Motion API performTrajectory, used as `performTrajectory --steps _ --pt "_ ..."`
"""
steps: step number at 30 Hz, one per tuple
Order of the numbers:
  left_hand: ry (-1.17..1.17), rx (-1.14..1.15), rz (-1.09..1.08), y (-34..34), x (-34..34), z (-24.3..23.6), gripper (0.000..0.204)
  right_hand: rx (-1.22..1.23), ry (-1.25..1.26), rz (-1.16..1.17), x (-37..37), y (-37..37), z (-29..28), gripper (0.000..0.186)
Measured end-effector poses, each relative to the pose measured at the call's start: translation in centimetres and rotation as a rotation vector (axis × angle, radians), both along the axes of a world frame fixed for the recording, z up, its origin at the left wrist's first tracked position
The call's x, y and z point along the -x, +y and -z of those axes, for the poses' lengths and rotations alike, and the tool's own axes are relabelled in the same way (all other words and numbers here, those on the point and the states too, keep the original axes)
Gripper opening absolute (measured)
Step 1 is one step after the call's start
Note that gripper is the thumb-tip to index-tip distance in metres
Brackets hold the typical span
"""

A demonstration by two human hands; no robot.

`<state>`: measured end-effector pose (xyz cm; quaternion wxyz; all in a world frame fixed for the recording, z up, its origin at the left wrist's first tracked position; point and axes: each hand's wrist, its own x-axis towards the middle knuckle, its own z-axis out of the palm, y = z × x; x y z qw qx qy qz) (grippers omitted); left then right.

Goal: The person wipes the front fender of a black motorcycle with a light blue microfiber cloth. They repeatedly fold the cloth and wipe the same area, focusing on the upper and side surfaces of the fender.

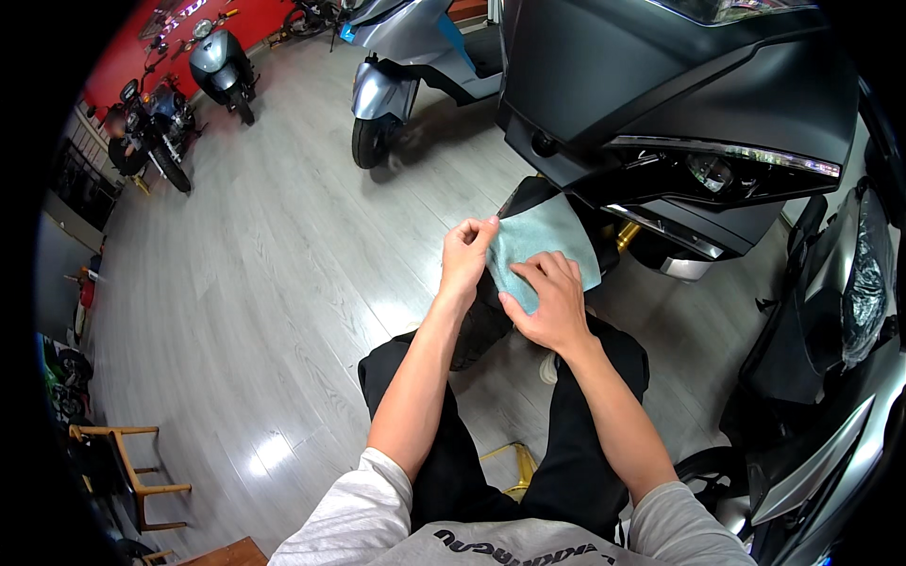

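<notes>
A light blue-green cloth [555, 234] is draped over the black front fender [528, 193] of a large matte black scooter [679, 85]. My left hand [464, 257] is closed at the cloth's left edge, thumb and fingertips pinching it. On top of the cloth, my right hand [555, 304] rests with fingers bent and thumb spread apart, touching the fabric. Below the cloth the dark front tyre [479, 335] shows between my knees. Most of the fender is hidden under the cloth.
A silver-grey scooter [387, 94] stands ahead, and another scooter [222, 66] and a motorcycle [160, 132] at far left. Close on my right is a scooter with plastic wrap [866, 283]. A wooden chair [137, 462] is at lower left. Grey plank floor [274, 274] stretches left.
</notes>
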<state>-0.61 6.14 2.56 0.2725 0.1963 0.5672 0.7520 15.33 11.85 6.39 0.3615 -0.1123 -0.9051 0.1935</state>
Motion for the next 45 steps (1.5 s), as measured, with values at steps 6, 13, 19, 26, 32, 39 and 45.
performTrajectory --steps 6,13,19,26,32,39,45 --pt "0.041 0.032 -0.054 -0.2 0.0 0.2 0.032 0.101 0.015 0.013 0.4 0.8 1.4 0.019" --pt "0.593 0.168 -0.199 -1.1 -0.5 0.3 0.027 0.221 0.091 0.031 0.6 1.4 2.1 0.022" --pt "0.268 0.3 -0.031 -1.7 0.3 1.0 0.027 0.03 0.153 0.136 0.6 1.5 1.1 0.025" --pt "0.06 0.176 -0.1 -0.7 -0.5 2.5 0.039 -0.058 -0.01 -0.001 2.1 1.5 1.0 0.036" --pt "-0.252 0.044 -0.136 -1.2 -0.4 2.5 0.044 -0.264 -0.238 0.075 4.9 2.5 1.6 0.045" --pt "-0.192 0.146 0.007 -1.9 -0.6 1.4 0.049 -0.069 -0.479 0.162 8.0 9.0 0.2 0.04" --pt "-0.244 0.185 0.097 -1.6 -0.5 0.6 0.048 -0.007 -0.82 0.268 11.7 10.4 -1.4 0.048"
